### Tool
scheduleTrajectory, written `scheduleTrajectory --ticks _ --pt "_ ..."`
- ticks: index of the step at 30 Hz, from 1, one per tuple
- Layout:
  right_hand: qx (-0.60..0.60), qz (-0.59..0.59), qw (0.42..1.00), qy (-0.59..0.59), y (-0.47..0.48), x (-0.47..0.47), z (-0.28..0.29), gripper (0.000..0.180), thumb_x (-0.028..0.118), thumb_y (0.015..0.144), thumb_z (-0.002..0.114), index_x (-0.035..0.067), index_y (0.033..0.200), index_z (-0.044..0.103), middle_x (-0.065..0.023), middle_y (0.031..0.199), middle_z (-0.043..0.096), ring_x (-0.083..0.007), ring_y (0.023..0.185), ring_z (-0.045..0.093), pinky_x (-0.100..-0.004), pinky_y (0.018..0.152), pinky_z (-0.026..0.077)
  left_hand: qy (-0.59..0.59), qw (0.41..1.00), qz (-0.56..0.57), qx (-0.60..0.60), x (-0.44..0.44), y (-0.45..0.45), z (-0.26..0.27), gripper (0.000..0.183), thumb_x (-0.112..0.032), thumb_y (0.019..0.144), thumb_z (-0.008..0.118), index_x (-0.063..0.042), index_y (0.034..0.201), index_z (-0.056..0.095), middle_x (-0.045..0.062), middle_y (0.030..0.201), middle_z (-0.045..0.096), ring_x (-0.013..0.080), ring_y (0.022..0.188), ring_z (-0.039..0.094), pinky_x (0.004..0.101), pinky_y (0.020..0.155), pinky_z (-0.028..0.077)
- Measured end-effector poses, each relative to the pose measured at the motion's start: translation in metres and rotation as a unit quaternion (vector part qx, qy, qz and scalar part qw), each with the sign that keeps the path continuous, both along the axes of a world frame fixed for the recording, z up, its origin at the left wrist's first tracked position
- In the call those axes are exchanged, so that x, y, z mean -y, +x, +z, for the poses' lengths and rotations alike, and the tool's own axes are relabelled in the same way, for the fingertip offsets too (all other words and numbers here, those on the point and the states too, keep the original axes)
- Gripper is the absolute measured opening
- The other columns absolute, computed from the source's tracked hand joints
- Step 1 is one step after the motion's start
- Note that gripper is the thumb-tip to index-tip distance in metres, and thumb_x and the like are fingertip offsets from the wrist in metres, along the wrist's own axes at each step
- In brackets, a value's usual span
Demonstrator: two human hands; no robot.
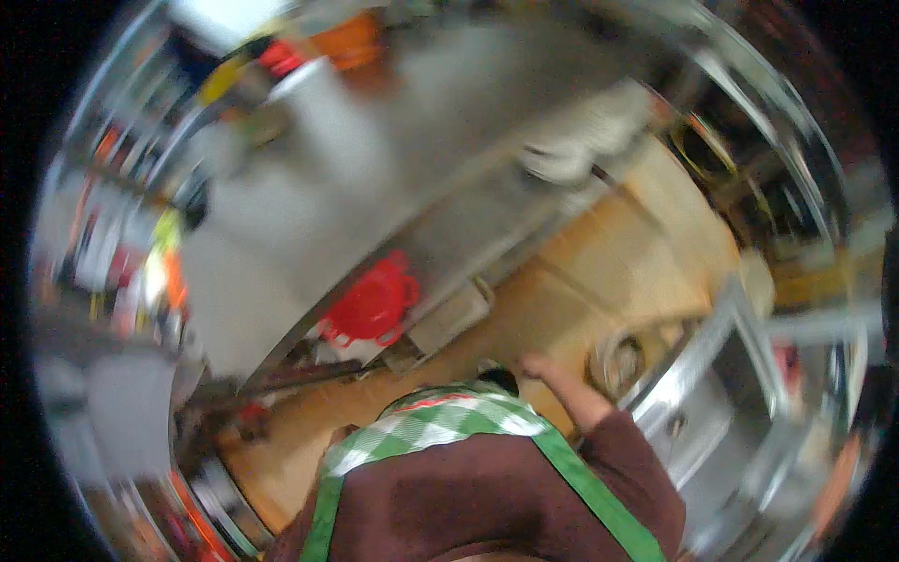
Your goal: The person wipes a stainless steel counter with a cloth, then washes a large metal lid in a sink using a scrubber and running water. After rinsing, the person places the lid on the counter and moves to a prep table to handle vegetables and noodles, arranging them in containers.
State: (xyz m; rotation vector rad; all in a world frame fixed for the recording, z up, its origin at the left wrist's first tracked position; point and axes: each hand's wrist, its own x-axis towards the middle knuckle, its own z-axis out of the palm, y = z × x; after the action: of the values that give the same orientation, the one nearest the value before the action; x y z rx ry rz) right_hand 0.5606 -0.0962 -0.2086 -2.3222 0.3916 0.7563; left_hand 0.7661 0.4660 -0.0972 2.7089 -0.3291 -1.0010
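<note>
My right hand (536, 365) hangs low beside the green-and-white checked apron (435, 421), over the tan tiled floor (562, 302). Blur hides its fingers, and no held object can be made out. My left hand is out of view beyond my body and the apron. In front of me runs a stainless steel worktable (239, 281). Lower down, along its near edge, sits a red plastic basin or colander (372, 298) with looped handles. Beside that is a pale grey tub (449, 319).
A metal sink (702, 428) stands close on my right, near a round object (621, 358) at floor level. A white bundle (597, 133) lies farther along. A white container (323, 105) and an orange one (348, 42) stand on the worktable. Crowded shelves (126, 267) line the left.
</note>
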Motion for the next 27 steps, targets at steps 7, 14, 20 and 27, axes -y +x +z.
scheduleTrajectory --ticks 7,14,20,27 --pt "-0.083 0.274 0.954 -0.090 0.078 0.010 -0.008 0.040 0.022 0.080 0.060 0.008 0.117 0.059 -0.0186 0.106 0.063 -0.0321 0.098 0.061 -0.0428 0.081 0.048 0.028 0.970 0.235 -0.053 -0.042 -0.140 -0.002 0.031 -0.031 0.078 0.069 -0.008 0.100 0.067 0.016 0.089 0.069 0.0265 0.076 0.067 0.0384 0.073 0.053" --pt "-0.127 0.398 0.901 -0.116 0.130 -0.063 0.020 0.033 0.020 0.078 0.059 0.005 0.107 0.061 -0.0198 0.100 0.064 -0.0338 0.092 0.062 -0.0444 0.078 0.049 -0.018 0.958 0.282 -0.052 -0.071 -0.233 -0.032 0.036 -0.031 0.079 0.069 -0.011 0.108 0.067 0.015 0.092 0.069 0.0304 0.085 0.066 0.0392 0.077 0.052" --pt "-0.097 0.453 0.878 -0.117 0.164 -0.187 0.036 0.027 0.019 0.077 0.059 0.003 0.098 0.063 -0.0208 0.095 0.064 -0.0353 0.087 0.063 -0.0457 0.075 0.049 -0.082 0.937 0.340 -0.025 -0.163 -0.273 -0.050 0.034 -0.037 0.080 0.063 -0.013 0.104 0.068 0.016 0.096 0.068 0.0332 0.090 0.064 0.0414 0.079 0.051" --pt "0.021 0.520 0.850 -0.082 0.213 -0.360 0.096 0.021 0.017 0.075 0.058 0.000 0.087 0.065 -0.0220 0.089 0.065 -0.0370 0.081 0.064 -0.0472 0.072 0.050 -0.115 0.876 0.467 0.039 -0.259 -0.281 -0.030 0.032 -0.034 0.080 0.060 -0.011 0.100 0.069 0.014 0.102 0.067 0.0305 0.093 0.064 0.0381 0.084 0.050"
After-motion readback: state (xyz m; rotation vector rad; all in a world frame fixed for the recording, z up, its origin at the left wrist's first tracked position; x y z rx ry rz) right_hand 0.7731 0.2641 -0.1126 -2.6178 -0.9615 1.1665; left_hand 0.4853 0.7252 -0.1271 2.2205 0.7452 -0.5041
